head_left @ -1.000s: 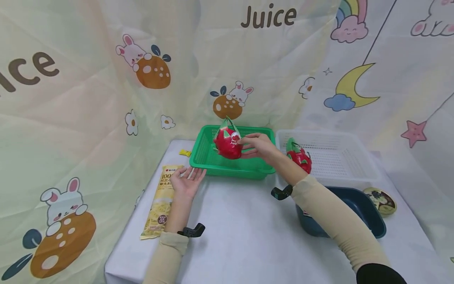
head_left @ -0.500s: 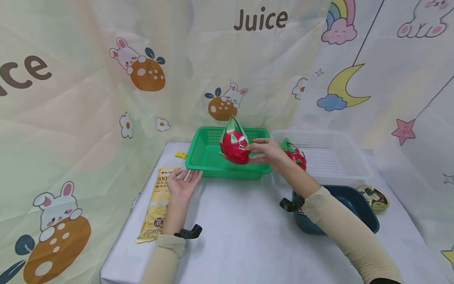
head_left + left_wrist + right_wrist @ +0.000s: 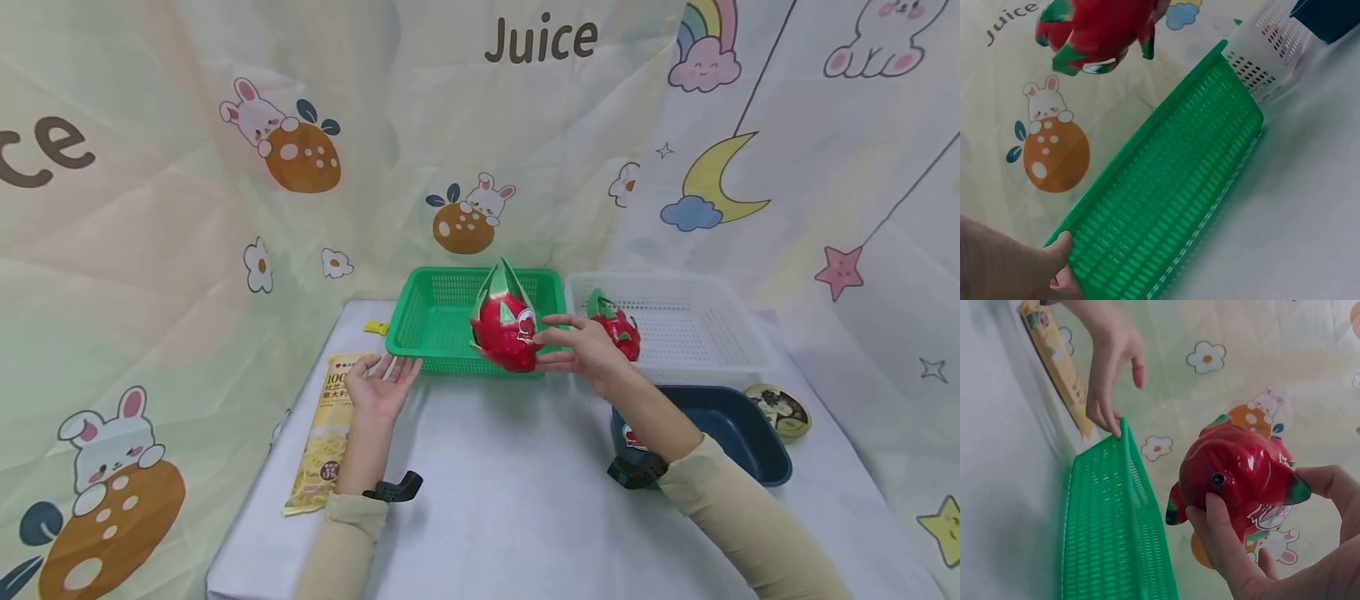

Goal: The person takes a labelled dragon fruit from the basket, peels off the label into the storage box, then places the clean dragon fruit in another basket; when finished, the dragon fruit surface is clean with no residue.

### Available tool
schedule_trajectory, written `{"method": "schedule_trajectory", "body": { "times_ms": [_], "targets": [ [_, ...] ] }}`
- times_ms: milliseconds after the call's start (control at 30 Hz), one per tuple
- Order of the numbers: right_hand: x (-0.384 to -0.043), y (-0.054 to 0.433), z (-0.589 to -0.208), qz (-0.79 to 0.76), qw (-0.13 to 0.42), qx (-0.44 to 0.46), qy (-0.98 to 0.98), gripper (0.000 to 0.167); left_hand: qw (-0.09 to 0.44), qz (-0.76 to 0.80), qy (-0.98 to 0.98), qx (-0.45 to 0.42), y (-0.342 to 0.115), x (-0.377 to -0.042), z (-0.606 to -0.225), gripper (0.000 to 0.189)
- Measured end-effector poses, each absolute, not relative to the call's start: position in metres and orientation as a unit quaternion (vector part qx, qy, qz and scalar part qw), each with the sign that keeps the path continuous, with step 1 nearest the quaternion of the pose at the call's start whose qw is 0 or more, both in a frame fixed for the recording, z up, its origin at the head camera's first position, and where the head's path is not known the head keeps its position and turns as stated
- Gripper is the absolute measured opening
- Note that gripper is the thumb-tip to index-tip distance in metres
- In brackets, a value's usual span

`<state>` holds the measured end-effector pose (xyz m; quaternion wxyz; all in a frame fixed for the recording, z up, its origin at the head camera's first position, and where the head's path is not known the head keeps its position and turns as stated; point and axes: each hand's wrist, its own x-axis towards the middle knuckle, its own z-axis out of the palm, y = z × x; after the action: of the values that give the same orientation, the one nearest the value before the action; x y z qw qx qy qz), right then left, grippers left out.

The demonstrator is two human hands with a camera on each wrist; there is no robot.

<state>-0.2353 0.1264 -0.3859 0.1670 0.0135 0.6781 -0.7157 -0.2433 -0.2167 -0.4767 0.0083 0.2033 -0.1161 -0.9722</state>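
Observation:
My right hand (image 3: 588, 350) pinches a red dragon fruit (image 3: 504, 325) with green leafy tips. It holds the fruit upright over the front right part of the green basket (image 3: 405, 343). In the right wrist view the thumb and fingers lie on opposite sides of the fruit (image 3: 1235, 469), whose underside shows. My left hand (image 3: 380, 390) has its palm turned up and fingers extended, touching the basket's front left rim. A second dragon fruit (image 3: 621, 333) lies in the white basket (image 3: 735, 333), partly behind my right hand.
A yellow pasta packet (image 3: 322, 450) lies along the table's left side, partly behind my left arm. Behind it is a small yellow packet (image 3: 376, 327). A dark blue tub (image 3: 720, 433) stands at right, partly behind my right forearm, beside a round patterned container (image 3: 780, 411).
The right hand has brought the dragon fruit toward me and slightly right, from over the basket's middle to its front. My left hand stays at the basket's rim. The head view has shifted slightly.

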Motion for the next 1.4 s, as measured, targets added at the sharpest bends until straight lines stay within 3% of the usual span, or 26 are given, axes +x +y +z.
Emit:
{"method": "schedule_trajectory", "body": {
  "times_ms": [500, 867, 1200, 1400],
  "targets": [
    [-0.202, 0.137, -0.417, -0.752, 0.116, 0.026, 0.649, 0.055, -0.004, -0.967, -0.152, 0.202, -0.215, -0.251, -0.482, 0.052],
    [-0.181, 0.141, -0.449, -0.749, 0.086, 0.037, 0.656, 0.058, -0.019, -0.967, -0.156, 0.199, -0.216, -0.246, -0.490, 0.059],
    [-0.157, 0.140, -0.470, -0.736, 0.078, 0.057, 0.669, 0.054, -0.049, -0.957, -0.200, 0.206, -0.212, -0.244, -0.496, 0.037],
    [-0.142, 0.141, -0.482, -0.734, 0.086, 0.066, 0.670, 0.049, -0.058, -0.958, -0.206, 0.193, -0.205, -0.245, -0.496, 0.051]
  ]
}}
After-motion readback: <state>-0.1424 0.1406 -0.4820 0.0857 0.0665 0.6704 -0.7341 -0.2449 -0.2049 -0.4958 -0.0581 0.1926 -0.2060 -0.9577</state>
